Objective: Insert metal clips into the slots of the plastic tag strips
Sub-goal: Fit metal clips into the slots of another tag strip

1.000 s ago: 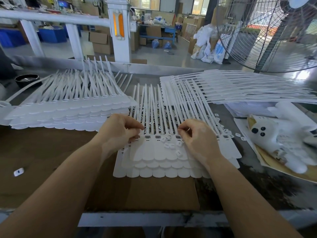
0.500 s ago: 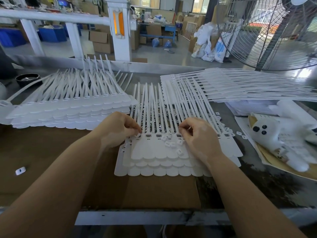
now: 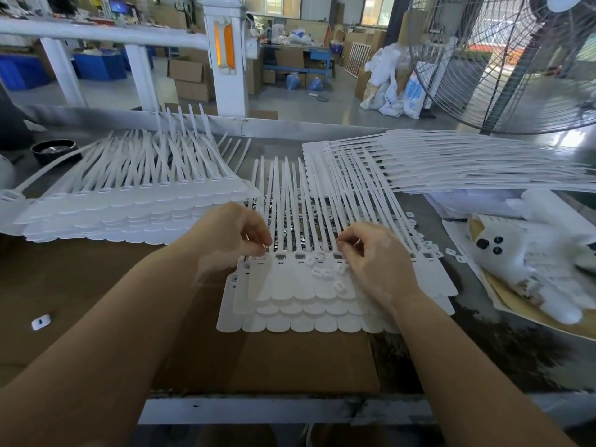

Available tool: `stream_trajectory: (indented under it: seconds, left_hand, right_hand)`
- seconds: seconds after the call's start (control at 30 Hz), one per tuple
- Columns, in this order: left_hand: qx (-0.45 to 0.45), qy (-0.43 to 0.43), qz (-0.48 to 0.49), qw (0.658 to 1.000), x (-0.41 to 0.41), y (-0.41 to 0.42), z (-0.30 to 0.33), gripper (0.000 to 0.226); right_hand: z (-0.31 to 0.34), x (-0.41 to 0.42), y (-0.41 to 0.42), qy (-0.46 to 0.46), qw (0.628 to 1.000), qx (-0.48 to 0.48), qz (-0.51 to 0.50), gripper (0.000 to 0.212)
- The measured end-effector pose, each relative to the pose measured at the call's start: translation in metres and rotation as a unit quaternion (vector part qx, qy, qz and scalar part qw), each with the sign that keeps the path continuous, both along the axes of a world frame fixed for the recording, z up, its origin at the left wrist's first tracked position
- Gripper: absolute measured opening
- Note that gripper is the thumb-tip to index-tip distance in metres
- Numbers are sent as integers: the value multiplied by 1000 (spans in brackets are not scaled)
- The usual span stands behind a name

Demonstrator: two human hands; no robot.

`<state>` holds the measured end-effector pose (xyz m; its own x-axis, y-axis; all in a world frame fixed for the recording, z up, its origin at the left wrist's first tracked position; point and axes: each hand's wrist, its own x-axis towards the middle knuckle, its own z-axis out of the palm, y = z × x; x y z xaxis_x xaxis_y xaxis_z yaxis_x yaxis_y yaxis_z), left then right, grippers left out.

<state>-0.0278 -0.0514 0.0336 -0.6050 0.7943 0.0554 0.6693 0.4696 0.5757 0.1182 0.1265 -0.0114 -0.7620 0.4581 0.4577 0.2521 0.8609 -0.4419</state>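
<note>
Head: hands (image 3: 309, 250) curled over strips (image 3: 290, 285)

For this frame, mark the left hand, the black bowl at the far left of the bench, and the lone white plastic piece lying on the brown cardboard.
left hand (image 3: 233, 236): head view, back of the hand.
round black bowl (image 3: 54, 152): head view, near wall.
lone white plastic piece (image 3: 41, 321): head view, its middle.

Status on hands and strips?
Left hand pinching at top strip slots. Right hand pinching small piece. Loose clips on strip.
</note>
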Motion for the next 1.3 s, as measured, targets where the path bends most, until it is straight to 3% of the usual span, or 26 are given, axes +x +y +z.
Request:
stream_trajectory:
  seconds: [0.53,0.93,1.23,1.3]
  left_hand:
    - [74,-91,-16,993,-5,-6,-9,28]
    - [-16,-190,34,981,-6,9,2,30]
    - [45,-174,61,982,0,-3,-6,14]
    - [76,-130,81,985,5,0,-7,12]
  right_hand:
    - [2,0,-1,0,1000,1,-3,6]
    - [3,2,-2,-5,1000,-7,0,5]
    - [3,1,-2,-2,1000,1,-3,5]
    - [3,2,-1,-4,1000,1,-4,5]
